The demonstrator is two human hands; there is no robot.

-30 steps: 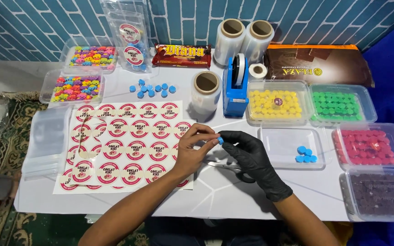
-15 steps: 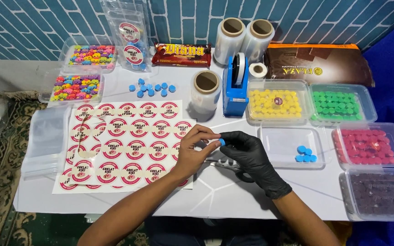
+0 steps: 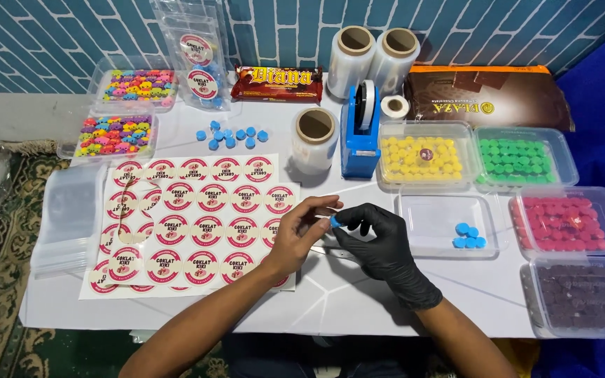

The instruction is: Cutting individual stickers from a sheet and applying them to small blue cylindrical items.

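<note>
My bare left hand and my black-gloved right hand meet over the middle of the white table. Between their fingertips is a small blue candy piece. The right thumb and fingers pinch it. The left fingers pinch it from the other side, along with a bit of clear wrap. A sheet of round red-and-white stickers lies under and left of my left hand. A clear tray with several blue pieces sits just right of my right hand.
A blue tape dispenser and clear film rolls stand behind the hands. Trays of yellow, green, pink and dark candies line the right. Loose blue pieces, mixed-colour trays and clear bags are on the left.
Both hands stay together on the blue piece with only slight finger shifts. A foot seen at the lower left edge earlier is out of view.
</note>
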